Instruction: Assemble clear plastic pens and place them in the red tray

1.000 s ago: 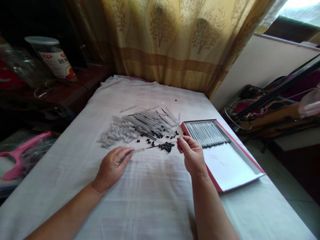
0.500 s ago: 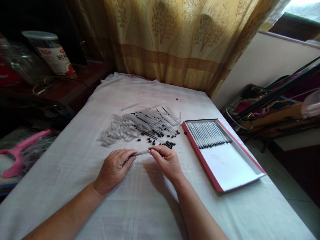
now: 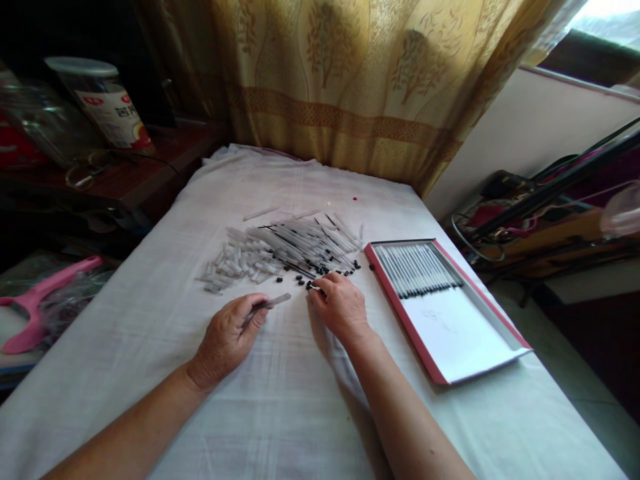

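My left hand [image 3: 233,337] pinches a clear pen barrel [image 3: 279,300] between thumb and fingers, its free end pointing right. My right hand [image 3: 340,303] is lowered to the small black pen plugs [image 3: 300,280] scattered on the cloth. Its thumb and fingers come together at one of these plugs; what lies between the tips is too small and covered to make out. Beyond both hands lies a heap of clear pen barrels [image 3: 295,240] mixed with dark thin refills. Short clear pen caps [image 3: 237,261] are piled at its left.
At the right lies a shallow red-edged box [image 3: 407,337] with a row of pens [image 3: 417,270] in its far half. White cloth [image 3: 260,413] covers the table. A pink tool [image 3: 37,307] and a jar [image 3: 113,110] stand off to the left. A curtain [image 3: 345,87] hangs behind.
My right hand has come off the end of the barrel and moved forward to the black plugs. My left hand still holds the barrel in nearly the same place.
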Available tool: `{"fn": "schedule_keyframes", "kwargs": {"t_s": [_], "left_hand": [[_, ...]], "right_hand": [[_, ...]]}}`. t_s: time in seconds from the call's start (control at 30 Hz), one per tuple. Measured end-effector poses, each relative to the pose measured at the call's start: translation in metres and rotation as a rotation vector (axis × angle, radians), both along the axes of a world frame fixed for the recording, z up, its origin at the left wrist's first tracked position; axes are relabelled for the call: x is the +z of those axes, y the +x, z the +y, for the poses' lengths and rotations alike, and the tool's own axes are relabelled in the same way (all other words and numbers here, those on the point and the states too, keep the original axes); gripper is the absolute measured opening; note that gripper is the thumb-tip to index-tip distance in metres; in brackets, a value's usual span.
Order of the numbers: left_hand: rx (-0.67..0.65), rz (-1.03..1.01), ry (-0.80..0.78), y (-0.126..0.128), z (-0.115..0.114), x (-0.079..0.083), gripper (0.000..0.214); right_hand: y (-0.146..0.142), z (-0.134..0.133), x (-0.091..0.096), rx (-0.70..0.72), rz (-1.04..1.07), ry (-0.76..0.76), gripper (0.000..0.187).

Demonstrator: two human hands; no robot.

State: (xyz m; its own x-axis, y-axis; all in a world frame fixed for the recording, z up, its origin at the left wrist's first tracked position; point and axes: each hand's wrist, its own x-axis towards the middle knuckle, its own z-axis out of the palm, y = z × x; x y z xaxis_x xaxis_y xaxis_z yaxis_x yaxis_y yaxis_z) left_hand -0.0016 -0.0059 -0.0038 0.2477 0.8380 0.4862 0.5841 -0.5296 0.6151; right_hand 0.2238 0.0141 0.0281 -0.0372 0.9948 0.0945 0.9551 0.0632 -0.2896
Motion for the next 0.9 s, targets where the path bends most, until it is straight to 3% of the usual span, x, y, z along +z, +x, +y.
{"fn": "schedule_keyframes", "kwargs": {"t_s": [0.2, 0.43, 0.53, 0.6, 0.8, 0.9], "left_hand": [[-0.018, 0.022, 0.001, 0.002, 0.001, 0.006, 0.023], [-0.062, 0.106, 0.038, 0.003, 0.001, 0.009, 0.022], [-0.099, 0.15, 0.075, 0.004, 0.0, 0.008, 0.02], [-0.121, 0.167, 0.101, 0.004, 0.0, 0.007, 0.019], [-0.178, 0.21, 0.146, 0.005, -0.002, 0.009, 0.018], [-0.182, 0.232, 0.138, 0.006, -0.002, 0.011, 0.02]], "right_hand": [[-0.008, 0.007, -0.004, 0.051, -0.05, 0.074, 0.012], [0.006, -0.02, -0.003, -0.034, 0.629, 0.072, 0.004], [0.007, -0.038, -0.012, -0.067, 0.889, 0.062, 0.02], [0.004, -0.047, -0.018, -0.076, 0.987, 0.073, 0.027], [-0.01, -0.053, -0.026, -0.131, 1.277, -0.064, 0.016], [-0.009, -0.049, -0.023, -0.111, 1.279, -0.071, 0.015]]}}
